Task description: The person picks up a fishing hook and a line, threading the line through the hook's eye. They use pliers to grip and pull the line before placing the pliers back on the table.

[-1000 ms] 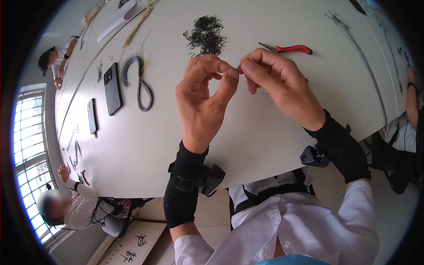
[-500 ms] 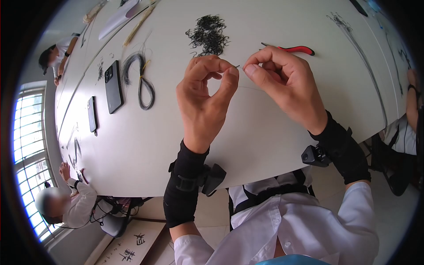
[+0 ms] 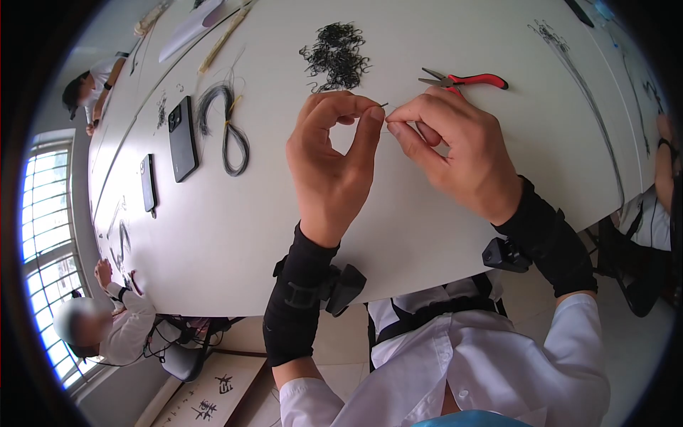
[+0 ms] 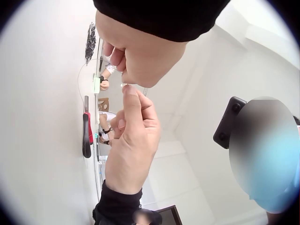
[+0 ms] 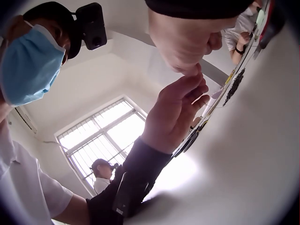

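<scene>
My left hand [image 3: 331, 164] pinches a small dark fish hook [image 3: 384, 105] between thumb and forefinger, and only its end pokes out past the fingertips. Close beside it on the right, my right hand [image 3: 462, 149] has thumb and forefinger together on a thin line, its fingertips right at the hook's end. In the left wrist view the line [image 4: 78, 80] bows out above the white table. Beyond the hands lies a pile of black hooks [image 3: 334, 57]. Red-handled pliers [image 3: 485, 80] rest just past the right hand's knuckles, jaws pointing left.
Left on the table [image 3: 284, 263] are a tied coil of grey line [image 3: 215, 99] and two phones, one larger [image 3: 183, 146] and one smaller [image 3: 148, 186]. A long bundle of lines with hooks [image 3: 580, 82] lies at the right. Other people sit around the table's edges.
The hands' fingertips were together, then parted slightly; the right fingertips are now back close to the hook. The right hand has lowered a little, leaving more of the pliers visible.
</scene>
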`<control>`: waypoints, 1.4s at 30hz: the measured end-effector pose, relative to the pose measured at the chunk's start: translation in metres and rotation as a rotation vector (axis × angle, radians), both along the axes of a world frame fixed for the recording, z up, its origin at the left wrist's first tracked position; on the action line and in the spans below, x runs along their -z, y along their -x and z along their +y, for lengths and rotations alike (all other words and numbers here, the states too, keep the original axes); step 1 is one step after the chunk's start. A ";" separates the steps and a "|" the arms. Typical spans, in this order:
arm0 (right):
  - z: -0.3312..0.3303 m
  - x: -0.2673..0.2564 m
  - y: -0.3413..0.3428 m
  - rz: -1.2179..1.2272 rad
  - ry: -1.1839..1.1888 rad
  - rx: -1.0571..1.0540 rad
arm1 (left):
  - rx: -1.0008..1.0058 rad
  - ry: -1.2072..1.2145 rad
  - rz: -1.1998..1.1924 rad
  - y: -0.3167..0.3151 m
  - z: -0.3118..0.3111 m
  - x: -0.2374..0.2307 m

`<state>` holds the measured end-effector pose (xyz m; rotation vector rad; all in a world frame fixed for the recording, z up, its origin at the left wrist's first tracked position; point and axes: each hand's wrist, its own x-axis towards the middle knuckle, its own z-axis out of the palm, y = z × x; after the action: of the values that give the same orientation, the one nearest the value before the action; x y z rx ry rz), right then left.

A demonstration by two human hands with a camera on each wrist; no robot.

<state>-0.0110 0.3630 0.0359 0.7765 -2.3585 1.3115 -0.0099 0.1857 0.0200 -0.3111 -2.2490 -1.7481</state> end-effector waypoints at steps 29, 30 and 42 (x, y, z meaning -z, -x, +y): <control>0.002 0.016 0.004 -0.610 0.463 -0.235 | 0.041 -0.159 0.012 -0.002 0.006 0.002; -0.001 0.015 0.001 -0.621 0.544 -0.262 | 0.038 -0.171 0.007 -0.002 0.007 0.001; 0.000 0.001 0.001 -1.072 0.762 -0.473 | 0.000 -0.430 -0.132 -0.005 0.009 -0.003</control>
<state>-0.0121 0.3630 0.0348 0.4021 -1.9232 3.1618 -0.0049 0.1946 0.0227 -0.1061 -1.8792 -2.2433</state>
